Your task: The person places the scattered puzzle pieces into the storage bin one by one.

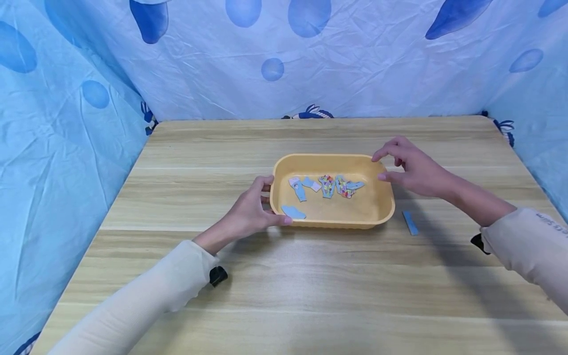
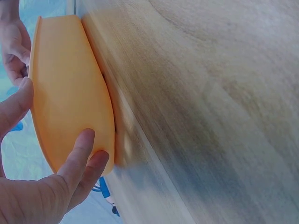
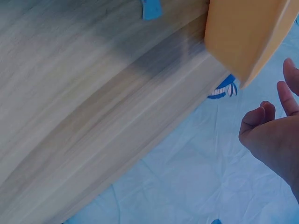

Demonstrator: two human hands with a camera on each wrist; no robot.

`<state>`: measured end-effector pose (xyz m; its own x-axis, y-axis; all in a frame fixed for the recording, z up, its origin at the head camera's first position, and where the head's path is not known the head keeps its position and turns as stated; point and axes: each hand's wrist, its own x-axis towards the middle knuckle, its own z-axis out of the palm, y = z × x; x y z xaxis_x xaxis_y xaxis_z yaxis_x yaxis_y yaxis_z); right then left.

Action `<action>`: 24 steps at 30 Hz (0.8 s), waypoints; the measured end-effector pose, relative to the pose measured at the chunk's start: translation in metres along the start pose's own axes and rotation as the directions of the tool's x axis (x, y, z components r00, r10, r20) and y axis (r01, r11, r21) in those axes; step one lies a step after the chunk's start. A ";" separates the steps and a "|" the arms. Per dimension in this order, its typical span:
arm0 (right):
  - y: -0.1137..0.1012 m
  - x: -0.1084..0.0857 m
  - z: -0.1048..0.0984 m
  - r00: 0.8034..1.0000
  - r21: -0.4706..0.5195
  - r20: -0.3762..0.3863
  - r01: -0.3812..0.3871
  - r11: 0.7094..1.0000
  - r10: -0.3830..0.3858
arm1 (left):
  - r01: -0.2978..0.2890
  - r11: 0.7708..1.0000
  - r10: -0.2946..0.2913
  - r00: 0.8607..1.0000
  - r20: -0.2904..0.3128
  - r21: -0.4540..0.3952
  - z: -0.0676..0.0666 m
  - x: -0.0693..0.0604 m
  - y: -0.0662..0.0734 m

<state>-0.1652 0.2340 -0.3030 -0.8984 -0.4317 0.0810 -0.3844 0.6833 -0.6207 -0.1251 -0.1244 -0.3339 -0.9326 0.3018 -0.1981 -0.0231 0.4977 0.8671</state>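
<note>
A yellow plastic tray point(image 1: 328, 223) with raised walls sits mid-table. My left hand point(image 1: 248, 209) holds its left end, thumb along the near rim and fingers against the outer wall; the left wrist view shows the fingertips point(image 2: 86, 137) on that wall. Inside lie several flat cut-out pieces: a plain blue piece point(image 1: 293, 212), a light-blue and pink piece point(image 1: 298, 189), and colourful patterned pieces point(image 1: 327, 186). My right hand point(image 1: 414, 167) hovers at the tray's far right corner, thumb and forefinger apart, with nothing seen between them. In the right wrist view, its fingers appear beside the tray wall point(image 3: 245, 37).
A small blue strip point(image 1: 410, 223) lies on the wooden table point(image 1: 310, 286), right of the tray and below my right forearm. Light-blue patterned curtains point(image 1: 199, 74) hang behind the table and along both sides.
</note>
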 end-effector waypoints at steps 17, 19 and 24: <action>0.037 -0.036 -0.016 0.989 -0.054 -0.069 -0.133 0.990 0.129 | -0.002 1.000 0.002 1.000 0.007 -0.013 0.001 0.001 0.000; 0.040 -0.041 -0.017 0.989 -0.073 -0.060 -0.142 0.987 0.137 | -0.001 1.000 0.001 1.000 0.004 -0.008 0.001 0.001 0.000; 0.048 -0.051 -0.015 0.993 -0.101 -0.034 -0.112 0.989 0.109 | -0.005 1.000 0.005 1.000 0.004 -0.011 0.001 0.001 0.000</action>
<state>-0.1416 0.2978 -0.3252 -0.9415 -0.3347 0.0395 -0.3012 0.7831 -0.5441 -0.1262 -0.1236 -0.3346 -0.9312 0.3076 -0.1956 -0.0226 0.4868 0.8732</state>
